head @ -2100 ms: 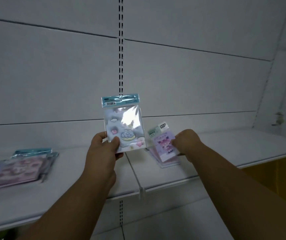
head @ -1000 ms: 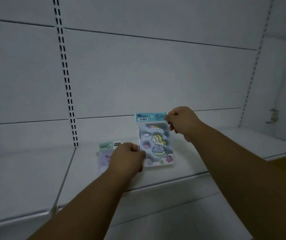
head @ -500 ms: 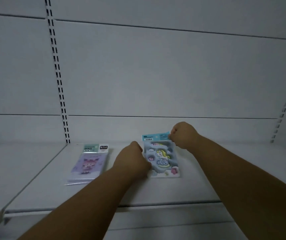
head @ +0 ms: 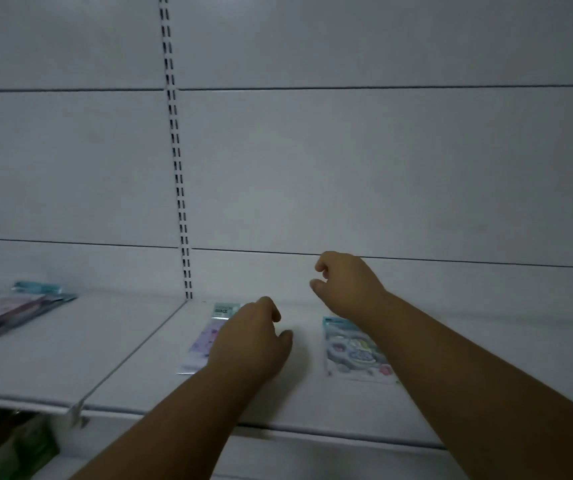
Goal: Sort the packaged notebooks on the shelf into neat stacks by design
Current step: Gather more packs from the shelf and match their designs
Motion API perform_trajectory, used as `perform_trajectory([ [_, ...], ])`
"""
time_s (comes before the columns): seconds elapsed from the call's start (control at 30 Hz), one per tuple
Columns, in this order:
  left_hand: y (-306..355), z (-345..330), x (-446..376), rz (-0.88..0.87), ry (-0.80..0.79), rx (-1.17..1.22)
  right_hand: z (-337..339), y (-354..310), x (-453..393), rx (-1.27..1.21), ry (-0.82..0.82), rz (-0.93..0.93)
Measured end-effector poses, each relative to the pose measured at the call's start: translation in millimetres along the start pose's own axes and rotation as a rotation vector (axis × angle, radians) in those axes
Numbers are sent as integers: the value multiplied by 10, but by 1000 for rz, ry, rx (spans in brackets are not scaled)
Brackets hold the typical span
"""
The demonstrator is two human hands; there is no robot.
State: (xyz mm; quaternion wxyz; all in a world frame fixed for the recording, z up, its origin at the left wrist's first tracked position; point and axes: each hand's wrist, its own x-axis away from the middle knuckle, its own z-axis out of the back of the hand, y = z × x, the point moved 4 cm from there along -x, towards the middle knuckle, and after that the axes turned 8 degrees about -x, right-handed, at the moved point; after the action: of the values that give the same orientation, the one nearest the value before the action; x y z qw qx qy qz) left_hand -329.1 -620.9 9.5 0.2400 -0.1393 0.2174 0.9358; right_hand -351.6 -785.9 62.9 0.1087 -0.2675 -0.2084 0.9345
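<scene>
A blue-grey packaged notebook with a unicorn design [head: 351, 351] lies flat on the white shelf [head: 299, 393], partly under my right forearm. A purple notebook stack with a green header [head: 209, 336] lies to its left, half hidden by my left hand [head: 250, 341]. That hand hovers over the shelf between the two, fingers loosely apart, holding nothing. My right hand [head: 345, 285] is raised above and behind the unicorn notebook, fingers curled but apart, empty. An unsorted pile of packaged notebooks [head: 11, 308] sits on the shelf at far left.
A slotted upright [head: 177, 168] runs down the white back panel. A shelf joint with a bracket [head: 77, 412] divides the left bay from the right one. Green packaged goods [head: 4, 441] show below the shelf at bottom left.
Both hands have let go of the unicorn notebook, which now lies flat on the shelf. My right hand lifted up and back; my left drew away leftward. The view shifted right.
</scene>
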Motion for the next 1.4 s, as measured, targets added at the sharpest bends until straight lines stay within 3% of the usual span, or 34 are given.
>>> perform_trajectory([
  [0.3, -2260, 1303, 595, 213, 156, -205, -804, -2485, 246, 18, -53, 339],
  [0.6, -4353, 2381, 1222, 345, 151, -292, -1796, -4714, 517, -47, -128, 420],
  [1.23, -6554, 2591, -509, 316, 129, -326, -3480, -5880, -838, -5, -148, 297],
  [1.4, -7008, 2439, -955, 349, -15, -476, -3851, -5962, -945, 36, -143, 211],
])
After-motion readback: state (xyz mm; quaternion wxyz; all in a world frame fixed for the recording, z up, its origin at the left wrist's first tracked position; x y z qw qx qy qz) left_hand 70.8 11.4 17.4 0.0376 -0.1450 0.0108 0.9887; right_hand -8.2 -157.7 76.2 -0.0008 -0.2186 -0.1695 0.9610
